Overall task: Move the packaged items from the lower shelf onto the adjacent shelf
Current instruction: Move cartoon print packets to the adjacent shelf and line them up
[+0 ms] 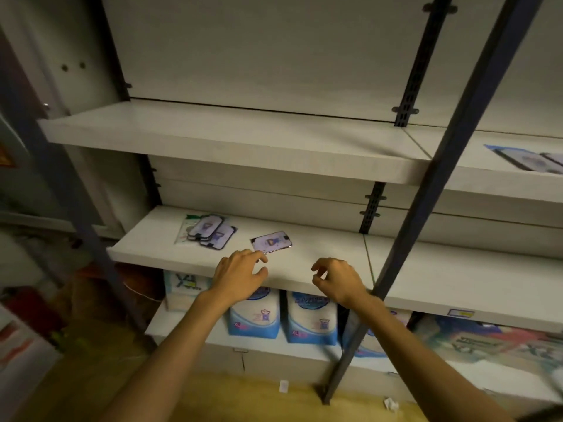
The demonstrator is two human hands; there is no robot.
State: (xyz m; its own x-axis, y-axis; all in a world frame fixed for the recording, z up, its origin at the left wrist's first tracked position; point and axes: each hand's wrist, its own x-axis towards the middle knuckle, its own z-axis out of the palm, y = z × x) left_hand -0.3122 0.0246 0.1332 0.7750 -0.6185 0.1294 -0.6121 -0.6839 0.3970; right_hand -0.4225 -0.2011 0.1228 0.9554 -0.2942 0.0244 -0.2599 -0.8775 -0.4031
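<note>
Partly done, I'd judge: some packs already on the adjacent shelf, far right. Left on the lower shelf: single pack and a stack. Left hand grip spread, fingertips at the single pack; right hand loosely curled, empty.

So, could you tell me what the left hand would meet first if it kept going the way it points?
Probably the single packet: the left hand points its fingers at its near edge.

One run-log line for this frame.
left hand open, reaching single packet | right hand open, empty | packet pile on shelf
</note>
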